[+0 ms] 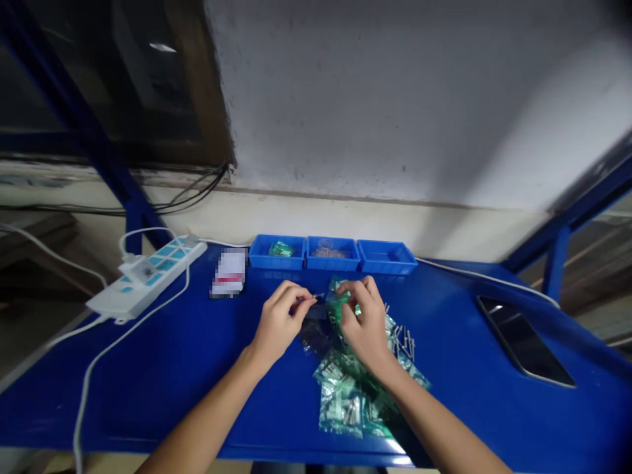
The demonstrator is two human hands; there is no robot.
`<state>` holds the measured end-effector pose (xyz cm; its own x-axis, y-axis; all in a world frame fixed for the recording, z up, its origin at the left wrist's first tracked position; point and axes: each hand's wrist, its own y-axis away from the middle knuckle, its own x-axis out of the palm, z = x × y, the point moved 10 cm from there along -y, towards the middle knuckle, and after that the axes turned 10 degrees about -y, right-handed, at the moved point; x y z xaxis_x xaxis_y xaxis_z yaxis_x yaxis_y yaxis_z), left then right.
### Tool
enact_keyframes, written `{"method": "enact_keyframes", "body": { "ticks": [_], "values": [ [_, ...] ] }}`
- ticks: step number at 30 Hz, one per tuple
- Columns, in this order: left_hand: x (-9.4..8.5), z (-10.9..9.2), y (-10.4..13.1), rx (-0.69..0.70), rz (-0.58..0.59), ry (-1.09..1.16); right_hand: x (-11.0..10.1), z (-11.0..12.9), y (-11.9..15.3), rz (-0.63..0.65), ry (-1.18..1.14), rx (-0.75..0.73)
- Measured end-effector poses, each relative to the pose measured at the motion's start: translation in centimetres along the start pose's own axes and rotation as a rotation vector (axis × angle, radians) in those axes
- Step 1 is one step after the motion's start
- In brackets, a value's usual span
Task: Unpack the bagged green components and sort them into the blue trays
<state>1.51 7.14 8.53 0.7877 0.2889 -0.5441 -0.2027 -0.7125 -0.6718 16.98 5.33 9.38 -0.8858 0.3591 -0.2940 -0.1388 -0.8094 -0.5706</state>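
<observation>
Nearest the camera, a heap of small green bags (345, 395) is lying on the blue table (148, 368), spilling from the front edge up toward the hands; it looks like most of the bags are waiting there unhandled. Just right of the heap, a few small metal pins (405, 339) are lying loose on the table.

Above the heap, the right hand (365, 322) is pinching one green bag (338, 303) between thumb and fingers, holding it just over the pile. The left hand (281, 322) is closing its fingertips on something thin and small beside that bag; what it is I cannot tell, as it is too tiny to make out. The two hands are working close together, nearly touching.

Farther back, three blue trays (330, 257) are standing in a row against the wall. The left one is holding a single green bag, the middle one is holding something small and brownish, and the right one looks bare, so the sorting seems to be at an early stage.

Off to the sides, a power strip (148, 276) is lying at the left, a white packet (230, 273) is sitting near it, and a phone (523, 339) is resting at the right
</observation>
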Motion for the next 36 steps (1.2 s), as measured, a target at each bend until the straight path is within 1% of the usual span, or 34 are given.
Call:
{"method": "enact_keyframes", "body": {
  "ticks": [2, 3, 6, 8, 10, 12, 14, 16, 18, 20, 22, 24, 26, 28, 29, 31, 33, 35, 36],
  "values": [
    [-0.7, -0.4, 0.0, 0.041, -0.075, -0.030, 1.0, -0.7, 0.7, 0.027, -0.115, 0.090],
    [-0.9, -0.5, 0.1, 0.060, -0.097, -0.044, 1.7, -1.5, 1.0, 0.051, -0.193, 0.165],
    [-0.8, -1.0, 0.2, 0.111, -0.101, -0.039, 3.8, -3.9, 1.9, 0.119, -0.459, 0.391],
    [-0.3, -1.2, 0.4, 0.138, -0.063, 0.002, 4.6, -4.5, 2.0, 0.134, -0.586, 0.442],
    [0.3, -1.2, 0.7, 0.152, -0.010, 0.044, 4.6, -4.6, 2.0, 0.105, -0.639, 0.431],
    [1.0, -1.0, 0.8, 0.145, 0.053, 0.083, 3.9, -4.4, 1.8, 0.046, -0.630, 0.379],
    [1.8, -0.7, 0.7, 0.101, 0.132, 0.094, 3.2, -4.1, 1.5, 0.018, -0.558, 0.311],
    [2.4, 0.1, 0.4, -0.025, 0.185, 0.040, 2.6, -3.3, 1.2, 0.026, -0.428, 0.211],
    [2.3, 0.8, 0.1, -0.200, 0.202, -0.016, 2.0, -1.7, 0.8, 0.060, -0.295, 0.052],
    [2.2, 0.8, 0.0, -0.355, 0.226, 0.028, 1.5, 0.3, 0.7, 0.095, -0.202, -0.128],
    [2.2, 0.6, 0.3, -0.503, 0.251, 0.143, 0.9, 2.0, 0.7, 0.133, -0.134, -0.261],
    [2.0, 0.1, 0.6, -0.598, 0.247, 0.253, 0.3, 3.2, 0.7, 0.158, -0.073, -0.318],
    [1.8, -0.6, 0.7, -0.622, 0.235, 0.347, -0.8, 3.9, 0.5, 0.140, -0.049, -0.316],
    [1.5, -1.3, 0.7, -0.606, 0.215, 0.383, -2.2, 4.0, 0.3, 0.069, -0.064, -0.230],
    [1.1, -1.6, 0.7, -0.583, 0.196, 0.362, -2.9, 3.7, 0.3, 0.029, -0.082, -0.144],
    [0.0, -2.8, 0.6, -0.485, 0.147, 0.260, -3.7, 2.4, 0.8, -0.019, -0.149, 0.100],
    [-1.0, -4.8, 0.6, -0.319, 0.125, 0.139, -3.3, 0.8, 2.3, -0.001, -0.288, 0.373],
    [-1.4, -7.1, 1.0, -0.141, 0.158, 0.049, -2.5, -0.2, 4.5, 0.006, -0.485, 0.608],
    [-1.2, -8.1, 1.5, -0.075, 0.190, 0.013, -2.1, -0.5, 5.6, -0.014, -0.584, 0.699]
  ]
}}
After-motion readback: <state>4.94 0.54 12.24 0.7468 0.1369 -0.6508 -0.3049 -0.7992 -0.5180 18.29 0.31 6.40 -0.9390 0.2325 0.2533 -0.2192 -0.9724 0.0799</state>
